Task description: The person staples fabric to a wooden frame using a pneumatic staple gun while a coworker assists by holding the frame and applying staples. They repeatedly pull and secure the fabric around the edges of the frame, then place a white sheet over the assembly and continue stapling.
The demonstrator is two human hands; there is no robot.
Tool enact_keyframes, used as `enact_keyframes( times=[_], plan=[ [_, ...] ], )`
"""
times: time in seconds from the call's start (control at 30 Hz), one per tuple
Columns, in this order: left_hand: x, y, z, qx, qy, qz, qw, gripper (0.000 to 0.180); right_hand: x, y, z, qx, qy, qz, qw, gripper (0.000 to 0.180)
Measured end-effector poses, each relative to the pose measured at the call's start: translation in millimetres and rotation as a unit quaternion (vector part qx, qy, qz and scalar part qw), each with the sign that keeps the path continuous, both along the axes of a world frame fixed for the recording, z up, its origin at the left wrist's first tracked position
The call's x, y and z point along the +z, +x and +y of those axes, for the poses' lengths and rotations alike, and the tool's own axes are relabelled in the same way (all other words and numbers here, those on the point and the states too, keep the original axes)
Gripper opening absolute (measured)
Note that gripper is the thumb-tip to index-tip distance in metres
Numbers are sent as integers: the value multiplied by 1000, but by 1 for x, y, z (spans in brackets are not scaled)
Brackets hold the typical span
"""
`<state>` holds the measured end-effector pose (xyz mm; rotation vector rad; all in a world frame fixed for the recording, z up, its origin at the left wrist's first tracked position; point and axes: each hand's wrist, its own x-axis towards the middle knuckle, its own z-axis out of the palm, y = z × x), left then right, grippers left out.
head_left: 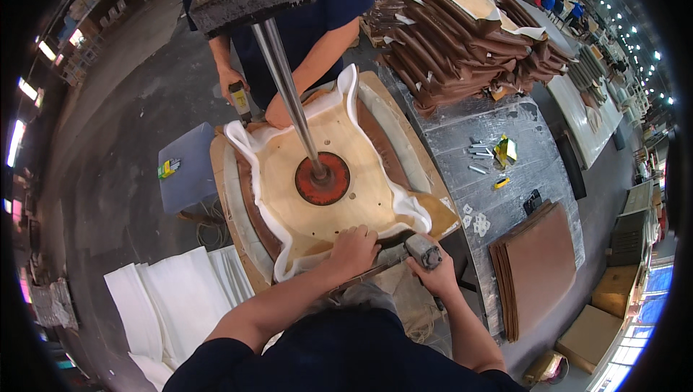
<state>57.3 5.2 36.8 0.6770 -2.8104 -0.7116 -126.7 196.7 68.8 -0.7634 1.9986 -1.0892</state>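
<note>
Our left hand (pixel 354 247) presses flat, fingers curled, on the near edge of the plywood seat panel (pixel 328 175). Its grip pins the folded white foam lining (pixel 289 266) and brown cover against the wood so the material stays taut at that edge. Our right hand (pixel 437 273) is closed fully around the pneumatic stapler (pixel 419 249), whose nose points toward 9 o'clock, just beside the left fingertips, where the fold needs fastening.

The panel lies at the centre of the view on a padded form. A red press disc (pixel 323 179) on a steel rod (pixel 289 89) bears on its middle; we judge this clamps the panel so that neither worker shifts it. At 12 o'clock a co-worker's hands (pixel 253 99) work the far edge, one holding a second stapler and the other resting on the lining.

Outward at 3 o'clock, the grey worktop (pixel 505 175) carries loose staple strips (pixel 476 154) beside a small yellow-and-green box (pixel 505 150), kept within reach of the right hand. A stack of brown panels (pixel 538 262) lies at 4 o'clock, and folded brown covers (pixel 469 38) are heaped at 1 o'clock. At 9 o'clock, a small green-and-yellow packet (pixel 168 168) sits on a blue-grey stool top. White foam sheets (pixel 180 298) lie on the floor at 8 o'clock. Cardboard boxes (pixel 603 320) stand at 4 o'clock, near the rim.
</note>
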Motion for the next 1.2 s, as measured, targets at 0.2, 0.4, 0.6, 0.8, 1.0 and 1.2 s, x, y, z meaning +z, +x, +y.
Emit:
enact_keyframes(
  times=[0.2, 0.4, 0.6, 0.8, 1.0, 1.2],
  plan=[
    [-3, -14, -11, -32, 14, -59, 998, 32, 1, -3, 1, 9, 26, 10, 1000, 71],
    [-8, -16, -17, -29, 16, -51, 998, 28, 18, -13, -10, 78, 71, 1, 994, 74],
    [-14, -11, -18, -6, 0, 11, 1000, 21, 14, -11, -12, 79, 78, 9, 994, 73],
    [-17, -9, -25, 48, 62, 51, 996, 20, 27, -5, -32, 85, 121, -112, 983, 56],
    [-38, -4, -27, 85, 72, 126, 986, 22, 51, 7, -80, 33, 132, -181, 974, 38],
    [-45, -8, -25, 101, 99, 130, 981, 21, 50, 8, -112, 49, 209, -151, 965, 37]
  ],
)
